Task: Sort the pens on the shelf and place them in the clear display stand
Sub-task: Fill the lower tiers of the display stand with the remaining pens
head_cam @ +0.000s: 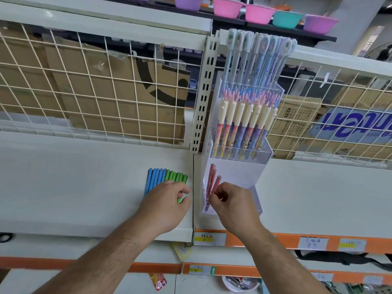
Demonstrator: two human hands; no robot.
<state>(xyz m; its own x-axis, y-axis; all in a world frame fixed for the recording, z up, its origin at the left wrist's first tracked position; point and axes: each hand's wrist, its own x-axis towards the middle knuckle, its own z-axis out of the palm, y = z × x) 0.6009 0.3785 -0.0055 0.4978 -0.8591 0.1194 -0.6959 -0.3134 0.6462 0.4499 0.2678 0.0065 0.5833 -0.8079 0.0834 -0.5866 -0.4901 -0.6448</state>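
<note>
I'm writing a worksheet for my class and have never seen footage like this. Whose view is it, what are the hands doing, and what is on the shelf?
There is no machine here. One camera worn on a person's head looks down at their two bare hands. On the white shelf lie blue pens and green pens, side by side in one row. The left hand rests on that row and pinches a green one. Beside it stands the clear display stand. Its back tiers are full of pastel pens; its front tier holds a few red pens. The right hand pinches one of those.
</note>
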